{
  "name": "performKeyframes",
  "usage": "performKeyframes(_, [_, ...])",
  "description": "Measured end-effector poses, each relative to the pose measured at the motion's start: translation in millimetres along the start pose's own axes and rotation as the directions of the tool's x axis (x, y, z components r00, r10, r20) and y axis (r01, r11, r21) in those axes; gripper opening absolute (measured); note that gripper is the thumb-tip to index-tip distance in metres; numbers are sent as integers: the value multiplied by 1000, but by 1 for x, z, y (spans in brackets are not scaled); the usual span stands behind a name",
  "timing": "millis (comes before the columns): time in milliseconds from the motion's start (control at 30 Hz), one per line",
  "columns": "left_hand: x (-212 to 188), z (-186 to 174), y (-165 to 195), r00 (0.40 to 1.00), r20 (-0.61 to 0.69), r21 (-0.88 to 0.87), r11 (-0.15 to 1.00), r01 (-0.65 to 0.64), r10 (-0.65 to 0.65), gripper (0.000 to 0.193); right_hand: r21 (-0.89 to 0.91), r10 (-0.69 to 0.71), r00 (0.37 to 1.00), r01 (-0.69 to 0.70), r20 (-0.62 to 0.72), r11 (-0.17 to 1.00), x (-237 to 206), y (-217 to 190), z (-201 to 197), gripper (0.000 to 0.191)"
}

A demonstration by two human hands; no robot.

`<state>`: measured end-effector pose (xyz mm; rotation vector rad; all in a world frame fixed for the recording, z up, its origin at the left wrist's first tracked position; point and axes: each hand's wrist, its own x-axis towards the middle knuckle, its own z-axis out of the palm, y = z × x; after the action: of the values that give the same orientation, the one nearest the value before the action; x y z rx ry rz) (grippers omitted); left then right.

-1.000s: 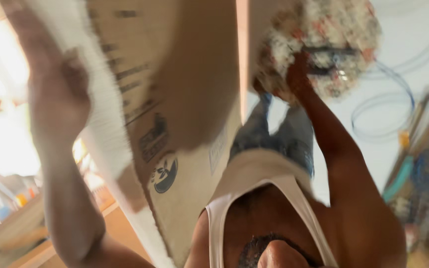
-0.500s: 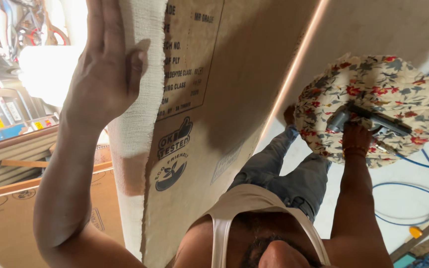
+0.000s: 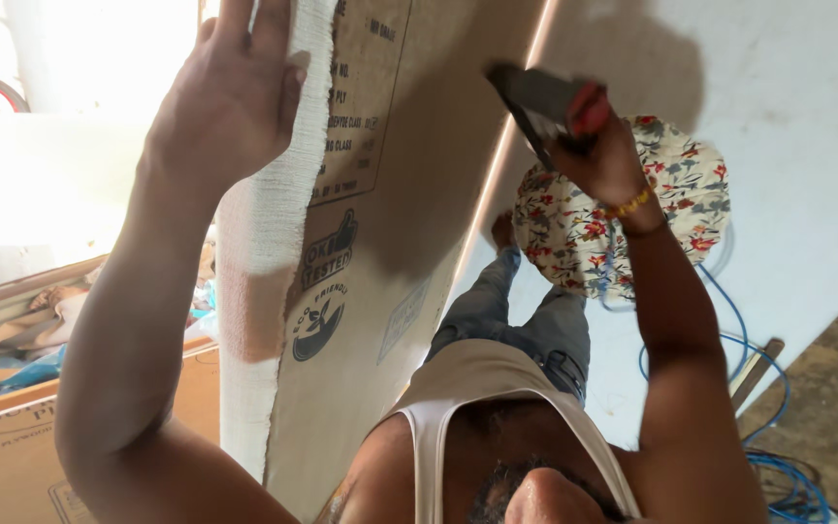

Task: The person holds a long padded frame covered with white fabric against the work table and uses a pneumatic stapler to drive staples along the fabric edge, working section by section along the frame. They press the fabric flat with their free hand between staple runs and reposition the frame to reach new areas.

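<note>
So the big plywood sheet (image 3: 390, 223) stands up on edge right in front of the person, its rough whitish edge (image 3: 278, 223) facing the camera. The left hand (image 3: 230, 97) lies flat against that edge, fingers (image 3: 269, 24) straight, together, and not gripping. The right hand (image 3: 598, 146) has its fingers clamped on a dark tool with a red grip (image 3: 545, 102), held against the sheet's face. Just behind those fingers sits a round floral cushion (image 3: 671, 209), with blue cable (image 3: 778, 466) on the floor (image 3: 797, 116).

Left hand (image 3: 230, 97) is flat against the fabric-edged plywood sheet (image 3: 380, 243). Right hand (image 3: 598, 150) grips a dark stapler-looking tool (image 3: 535, 97) above a floral cushion (image 3: 676, 199).
</note>
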<state>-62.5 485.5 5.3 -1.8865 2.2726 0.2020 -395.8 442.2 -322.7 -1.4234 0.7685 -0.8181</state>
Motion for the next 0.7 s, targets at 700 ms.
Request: performKeyframes(700, [2, -1, -1, 999, -17, -35, 999, 33, -34, 55, -162, -532, 838, 546, 123, 822, 117, -114, 47, 36])
